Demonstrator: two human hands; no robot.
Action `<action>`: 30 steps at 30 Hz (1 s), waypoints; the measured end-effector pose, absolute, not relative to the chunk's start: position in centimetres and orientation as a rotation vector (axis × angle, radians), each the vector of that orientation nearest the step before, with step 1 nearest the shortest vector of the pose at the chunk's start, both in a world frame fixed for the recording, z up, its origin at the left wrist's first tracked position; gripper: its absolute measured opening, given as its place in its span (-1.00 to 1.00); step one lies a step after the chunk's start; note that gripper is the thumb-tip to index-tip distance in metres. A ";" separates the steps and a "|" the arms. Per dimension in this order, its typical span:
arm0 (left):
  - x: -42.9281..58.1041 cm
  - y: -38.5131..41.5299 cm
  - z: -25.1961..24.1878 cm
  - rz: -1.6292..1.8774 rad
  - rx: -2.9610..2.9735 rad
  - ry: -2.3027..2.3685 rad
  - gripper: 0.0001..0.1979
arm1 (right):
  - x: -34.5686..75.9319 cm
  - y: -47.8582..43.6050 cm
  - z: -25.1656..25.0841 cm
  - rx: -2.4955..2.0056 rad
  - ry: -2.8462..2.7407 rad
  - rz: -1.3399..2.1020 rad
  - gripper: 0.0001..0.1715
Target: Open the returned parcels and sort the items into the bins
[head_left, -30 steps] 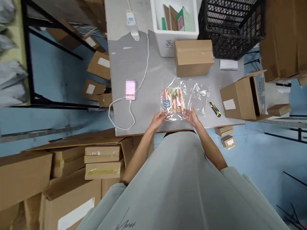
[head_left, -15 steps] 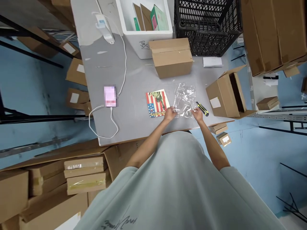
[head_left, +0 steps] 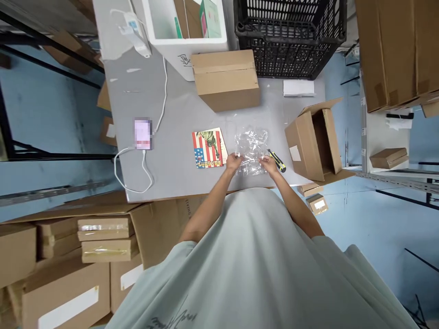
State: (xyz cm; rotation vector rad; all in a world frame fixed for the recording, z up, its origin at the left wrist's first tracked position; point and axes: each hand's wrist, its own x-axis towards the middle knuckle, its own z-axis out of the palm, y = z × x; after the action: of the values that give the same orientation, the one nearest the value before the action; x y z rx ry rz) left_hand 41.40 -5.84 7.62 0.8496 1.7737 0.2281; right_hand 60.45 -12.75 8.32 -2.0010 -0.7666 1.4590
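A crinkled clear plastic bag (head_left: 252, 144) lies on the grey table in front of my body. My left hand (head_left: 234, 162) pinches its left side, and my right hand (head_left: 268, 164) pinches its right side. Just left of my left hand is a booklet (head_left: 207, 149) with red and white stripes and a green figure, partly covering a pale card or booklet beneath it. A yellow-and-black utility knife (head_left: 277, 161) rests on the table right beside my right hand, not held.
A closed cardboard box (head_left: 228, 82), a white foam box (head_left: 185, 57) and a black crate (head_left: 284, 57) stand at the table's back. An open carton (head_left: 305, 141) is at the right. A phone-like device (head_left: 143, 133) with white cables lies left.
The view has shifted, so the table items appear further left. My hands have come slightly closer together, and the plastic bag now reaches nearer my body past my fingers.
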 end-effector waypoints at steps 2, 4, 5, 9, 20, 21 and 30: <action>40.9 -5.9 9.2 0.311 0.805 1.688 -0.66 | 61.8 -13.3 9.8 -1.931 -0.748 1.470 -0.61; 40.4 -5.9 10.9 0.446 0.729 1.545 -0.57 | 63.5 -14.2 11.7 -1.850 -0.737 1.524 -0.55; 40.2 -5.9 11.8 0.509 0.710 1.467 -0.55 | 64.2 -14.6 12.7 -1.804 -0.740 1.566 -0.50; 39.8 -5.2 15.4 0.575 0.867 1.285 -0.61 | 66.7 -16.0 16.3 -1.608 -0.718 1.664 -0.31; 41.5 -2.9 24.3 0.412 1.225 0.869 -0.70 | 69.2 -20.0 22.8 -1.466 -0.633 1.280 -0.44; 42.2 -2.7 24.8 0.437 1.257 0.821 -0.71 | 69.6 -20.7 23.6 -1.456 -0.633 1.264 -0.42; 54.2 -2.0 29.4 0.481 1.710 0.581 -0.77 | 73.1 -25.3 28.2 -1.948 -0.779 0.691 -0.49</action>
State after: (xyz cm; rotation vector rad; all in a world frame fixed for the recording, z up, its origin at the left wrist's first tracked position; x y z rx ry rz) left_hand 54.18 -2.04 29.36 1.7101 0.5814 0.4807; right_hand 73.11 -25.30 28.23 -1.9485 -0.7786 0.6907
